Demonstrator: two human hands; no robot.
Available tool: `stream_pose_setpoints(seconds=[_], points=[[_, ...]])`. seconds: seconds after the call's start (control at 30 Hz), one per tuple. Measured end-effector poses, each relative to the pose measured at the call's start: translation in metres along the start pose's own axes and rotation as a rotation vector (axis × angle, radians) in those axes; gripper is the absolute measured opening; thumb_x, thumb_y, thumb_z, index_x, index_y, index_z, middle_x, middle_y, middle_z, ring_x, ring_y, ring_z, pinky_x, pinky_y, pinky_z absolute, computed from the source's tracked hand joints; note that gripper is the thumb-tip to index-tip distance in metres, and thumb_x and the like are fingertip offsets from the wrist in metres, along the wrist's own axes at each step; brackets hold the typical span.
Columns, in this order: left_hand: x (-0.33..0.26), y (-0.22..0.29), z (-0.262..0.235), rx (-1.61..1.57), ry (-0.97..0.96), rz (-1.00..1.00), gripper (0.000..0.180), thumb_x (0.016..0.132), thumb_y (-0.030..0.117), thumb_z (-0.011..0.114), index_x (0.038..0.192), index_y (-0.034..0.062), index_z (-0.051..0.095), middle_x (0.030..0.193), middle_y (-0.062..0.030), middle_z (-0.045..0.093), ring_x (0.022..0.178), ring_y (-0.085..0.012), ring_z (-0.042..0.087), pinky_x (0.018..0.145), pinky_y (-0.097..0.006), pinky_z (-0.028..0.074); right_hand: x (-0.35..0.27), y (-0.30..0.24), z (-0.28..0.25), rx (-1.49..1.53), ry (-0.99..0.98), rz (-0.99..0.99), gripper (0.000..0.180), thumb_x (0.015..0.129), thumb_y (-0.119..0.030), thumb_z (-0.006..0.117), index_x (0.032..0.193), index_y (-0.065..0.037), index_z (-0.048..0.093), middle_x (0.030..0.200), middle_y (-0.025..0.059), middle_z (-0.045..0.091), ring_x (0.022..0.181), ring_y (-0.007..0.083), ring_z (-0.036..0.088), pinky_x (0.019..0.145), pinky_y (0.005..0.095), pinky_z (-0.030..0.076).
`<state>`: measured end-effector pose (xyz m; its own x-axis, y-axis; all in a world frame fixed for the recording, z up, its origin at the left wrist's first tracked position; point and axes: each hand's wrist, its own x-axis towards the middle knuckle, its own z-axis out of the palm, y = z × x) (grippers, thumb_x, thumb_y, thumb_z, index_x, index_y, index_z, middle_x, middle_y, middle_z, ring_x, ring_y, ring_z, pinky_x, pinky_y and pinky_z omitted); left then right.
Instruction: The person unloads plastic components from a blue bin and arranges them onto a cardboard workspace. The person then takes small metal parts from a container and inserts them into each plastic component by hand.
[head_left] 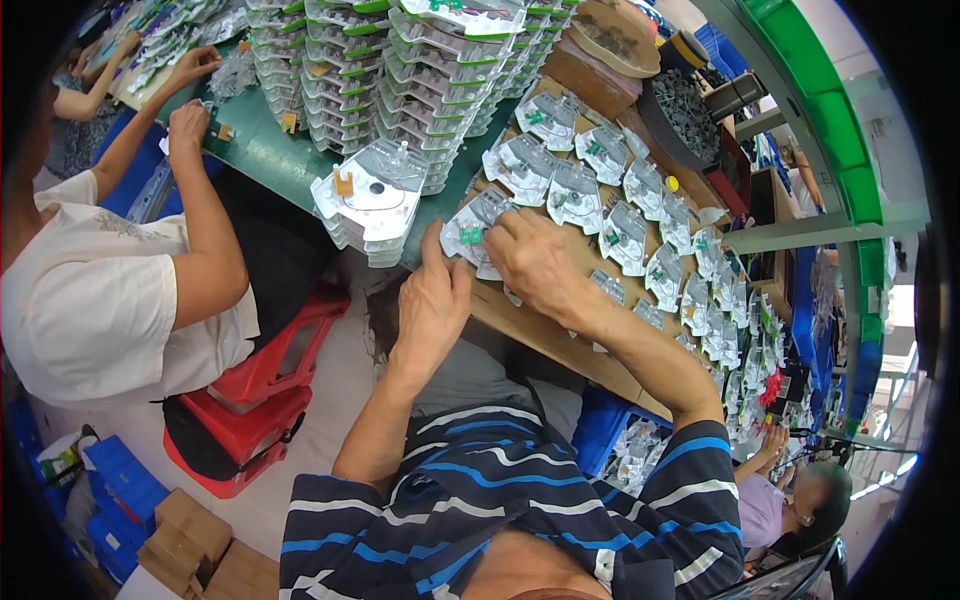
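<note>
A silver plastic housing (463,240) with a small green part on it lies at the near left corner of the board in front of me. My left hand (432,308) is at its left and near edges, with the index finger stretched along the side and the thumb at the near edge, gripping it. Over its right side my right hand (535,262) is closed in a pinch, and its fingers hide whatever is between them. Just left of my hands stands a short stack of similar housings, the top one (385,190) bearing an orange piece.
Rows of housings (620,235) cover the brown board (560,340) to the right. Tall housing stacks (430,90) rise at the back of the green table (260,135). A dark tray of small clear parts (680,120) stands far right. A co-worker (100,290) sits at left, near red stools (240,430).
</note>
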<state>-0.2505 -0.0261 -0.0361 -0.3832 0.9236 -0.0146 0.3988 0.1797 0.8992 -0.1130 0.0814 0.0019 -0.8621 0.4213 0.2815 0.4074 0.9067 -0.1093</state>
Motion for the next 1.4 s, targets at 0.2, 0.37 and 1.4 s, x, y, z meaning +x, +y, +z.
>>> stream_pose_setpoints(seconds=[0.2,0.37,1.4], points=[[-0.004,0.001,0.0,-0.038,-0.013,0.012,0.055,0.092,0.014,0.055,0.139,-0.0059,0.032,0.082,-0.0204,0.067,0.074,-0.0414,0.065,0.068,-0.05,0.05,0.0,-0.005,0.007,0.222,0.137,0.24,0.014,0.082,-0.013,0.071,0.077,-0.001,0.065,0.073,0.0111,0.059,0.068,0.0292,0.061,0.057,0.0403,0.047],[-0.006,-0.002,0.005,-0.056,-0.001,0.029,0.056,0.092,0.012,0.056,0.139,-0.006,0.033,0.082,-0.0193,0.067,0.075,-0.0409,0.065,0.069,-0.049,0.05,-0.007,-0.004,0.012,0.23,0.179,0.268,0.012,0.082,-0.012,0.071,0.078,-0.001,0.065,0.074,0.0111,0.059,0.067,0.03,0.06,0.058,0.0405,0.046],[-0.048,0.053,0.049,0.228,-0.21,0.236,0.038,0.092,0.002,0.056,0.129,0.0019,0.053,0.068,-0.0195,0.061,0.061,-0.0376,0.062,0.057,-0.045,0.047,-0.229,0.2,-0.162,0.011,0.467,0.82,0.032,0.088,-0.024,0.064,0.112,-0.001,0.064,0.099,0.019,0.068,0.089,0.0355,0.066,0.078,0.0424,0.052]])
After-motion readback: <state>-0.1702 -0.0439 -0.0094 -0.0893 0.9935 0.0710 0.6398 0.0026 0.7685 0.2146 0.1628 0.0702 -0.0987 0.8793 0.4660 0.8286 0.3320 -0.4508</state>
